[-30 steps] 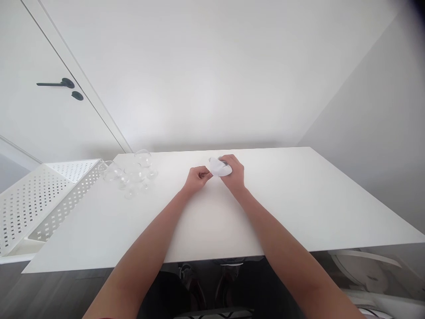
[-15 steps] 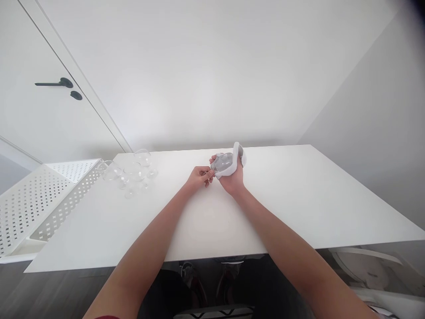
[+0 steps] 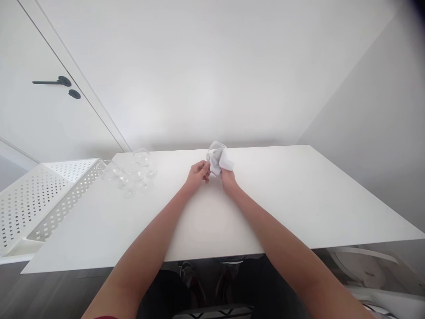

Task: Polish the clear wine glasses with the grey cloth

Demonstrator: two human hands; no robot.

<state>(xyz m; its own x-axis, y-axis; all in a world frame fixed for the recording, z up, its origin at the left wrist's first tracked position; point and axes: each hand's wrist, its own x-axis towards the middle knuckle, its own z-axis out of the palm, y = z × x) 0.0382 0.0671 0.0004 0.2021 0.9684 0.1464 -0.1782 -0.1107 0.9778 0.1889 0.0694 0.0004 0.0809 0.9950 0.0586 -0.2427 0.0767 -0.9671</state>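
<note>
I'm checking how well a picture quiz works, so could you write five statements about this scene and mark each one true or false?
1. The left hand and the right hand are both at one clear glass. True.
2. The right hand holds nothing. False: it holds a white cloth against the glass.
3. A perforated white basket is beside the left end of the table. True.
4. The glass at the hands is the only one in view. False: more glasses are grouped toward the table's left end.
5. The door handle is dark. True.
</note>
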